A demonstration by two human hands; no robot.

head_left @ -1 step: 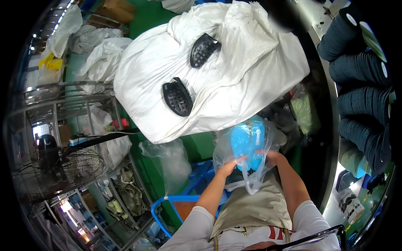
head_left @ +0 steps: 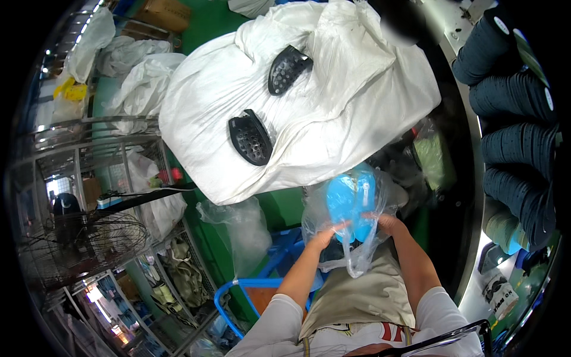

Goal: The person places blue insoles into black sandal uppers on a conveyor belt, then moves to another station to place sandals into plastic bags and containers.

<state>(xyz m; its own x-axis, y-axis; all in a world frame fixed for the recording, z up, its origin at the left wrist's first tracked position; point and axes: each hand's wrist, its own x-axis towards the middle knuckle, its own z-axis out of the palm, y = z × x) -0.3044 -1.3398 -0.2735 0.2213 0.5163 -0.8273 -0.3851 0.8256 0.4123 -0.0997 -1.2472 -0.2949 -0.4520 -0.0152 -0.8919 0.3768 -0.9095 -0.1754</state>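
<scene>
1. While both hands work over the lap, the blue shoe-shaped pair (head_left: 340, 199) lies between and just beyond them, seen through a clear bag (head_left: 361, 250), near the close edge of the big white sack (head_left: 202, 119)

2. Left hand (head_left: 323, 238): the fingers look closed on the bag's near left side, their tips reaching toward the blue pair; whether they press on the pair as well, I cannot tell through the plastic

3. Right hand (head_left: 389, 224): the fingers curl in from the other side and seem to pinch the film too, with some of them hidden behind it

4. Done, as far as it shows: the two blue pieces lie side by side and look to be within the plastic, toes or heels pointing away from the body

5. Left undone, by my judgement: the film is loose and crumpled, a slack strip hanging over the beige apron (head_left: 360, 297), with no closure that I can make out

6. Untouched by either hand: the upper black clog (head_left: 289, 70) and lower black clog (head_left: 251, 140), both bare on the sack, well apart from the bag
</scene>
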